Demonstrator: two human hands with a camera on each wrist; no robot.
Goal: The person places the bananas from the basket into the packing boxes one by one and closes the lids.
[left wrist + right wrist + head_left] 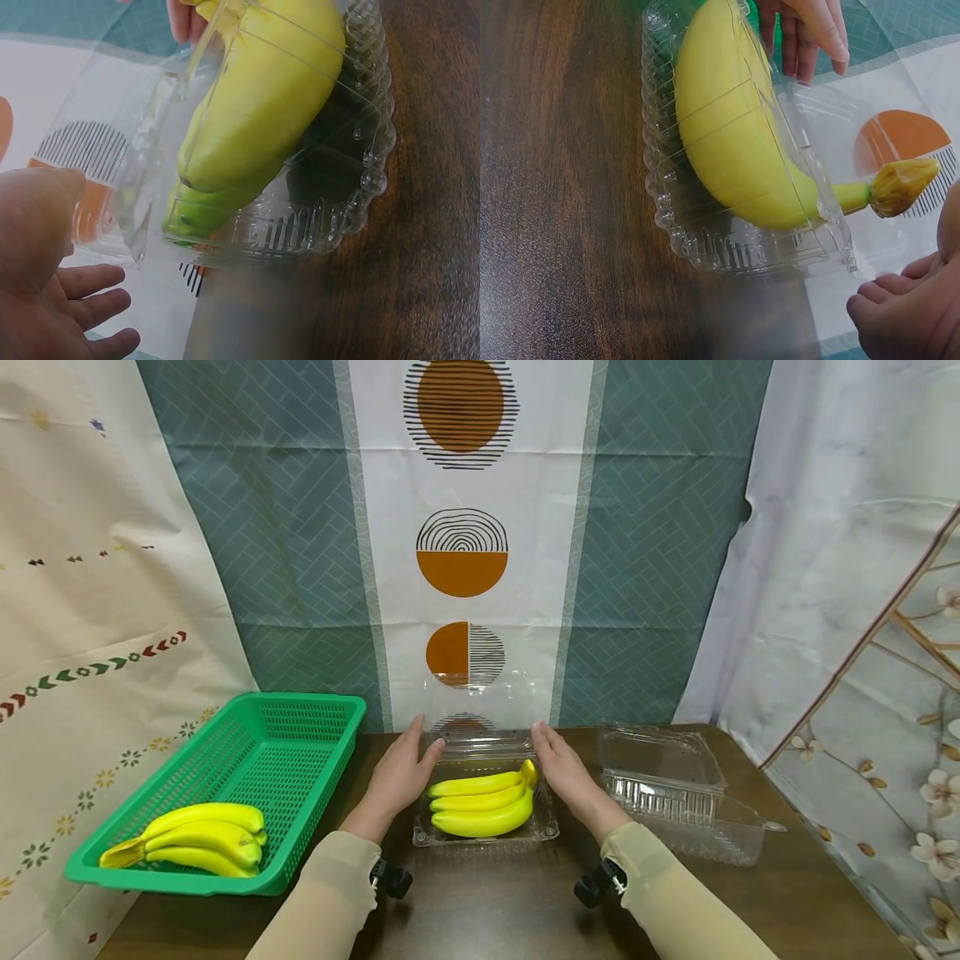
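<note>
A bunch of yellow bananas (483, 802) lies in a clear plastic clamshell box (489, 841) in front of me. Its lid (480, 706) stands raised at the back. The stem (904, 187) pokes past the rim in the right wrist view. My left hand (397, 777) is at the left side near the hinge, its fingers (97, 307) loosely extended and spread from the thumb. On the opposite side, my right hand (566, 768) reaches along the box with fingers extended forward. Whether either hand touches the lid is hard to tell.
To the left, a green plastic basket (348, 752) holds another bunch of bananas (198, 839). More clear clamshell boxes (675, 785) stand at the right of the brown wooden table (480, 902). A patterned cloth (285, 527) hangs right behind the table.
</note>
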